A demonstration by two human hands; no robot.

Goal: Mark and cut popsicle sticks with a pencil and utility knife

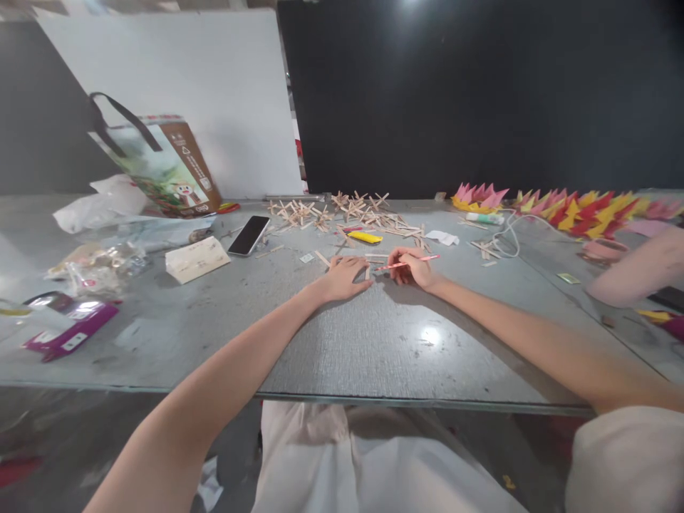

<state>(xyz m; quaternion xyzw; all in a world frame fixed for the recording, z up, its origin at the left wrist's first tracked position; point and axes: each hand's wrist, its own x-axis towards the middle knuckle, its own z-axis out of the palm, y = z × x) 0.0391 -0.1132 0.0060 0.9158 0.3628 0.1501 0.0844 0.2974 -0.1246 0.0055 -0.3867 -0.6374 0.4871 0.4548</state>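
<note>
My left hand (346, 276) lies palm down on the grey table (342, 342), its fingers pressing on thin wooden sticks (374, 258) that poke out to its right. My right hand (411, 267) is closed around a slim red pen (414, 262), its tip pointing left at the sticks beside my left fingers. Behind both hands, several crossed wooden stick pieces (342, 210) are scattered toward the table's far edge. A yellow cutter (365, 236) lies just behind my hands.
A black phone (249, 235), a small pale box (197, 258) and a printed paper bag (168, 167) sit at left, with plastic packets (80, 285) near them. Pink, red and yellow paper shapes (566, 206) line the far right. Another person's arm (635, 267) rests at right.
</note>
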